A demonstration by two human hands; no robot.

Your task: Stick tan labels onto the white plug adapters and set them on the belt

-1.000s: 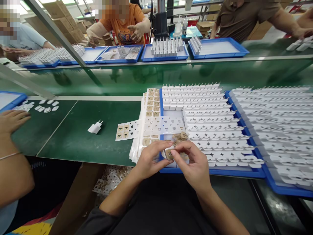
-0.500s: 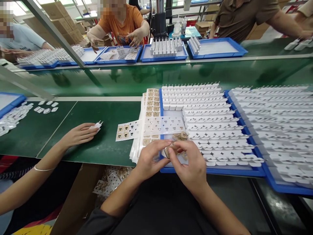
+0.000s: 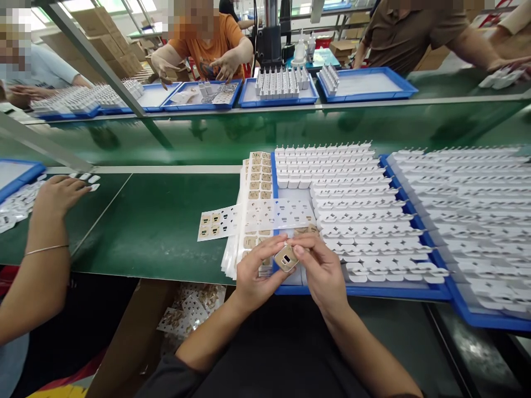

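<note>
Between both hands is a white plug charger, its end face turned up toward me and covered by a tan sticker with dark rectangular openings. My left hand is closed around the charger's left side. The thumb and fingers of my right hand press at its right and top edge. Just beyond my hands, a partly used sticker sheet lies across a stack of tan sticker sheets and onto a blue tray. Loose tan pieces lie in that tray, partly hidden by my fingers.
Rows of white chargers fill much of the tray, with another full tray on the right. A co-worker's hand is over small white parts at left. A box of scrap sheets stands below the table edge. Other people sit opposite.
The charger has turned in my hands, so its stickered face now shows. The co-worker's hand at left has moved left to the small white parts, and the charger it held is out of sight.
</note>
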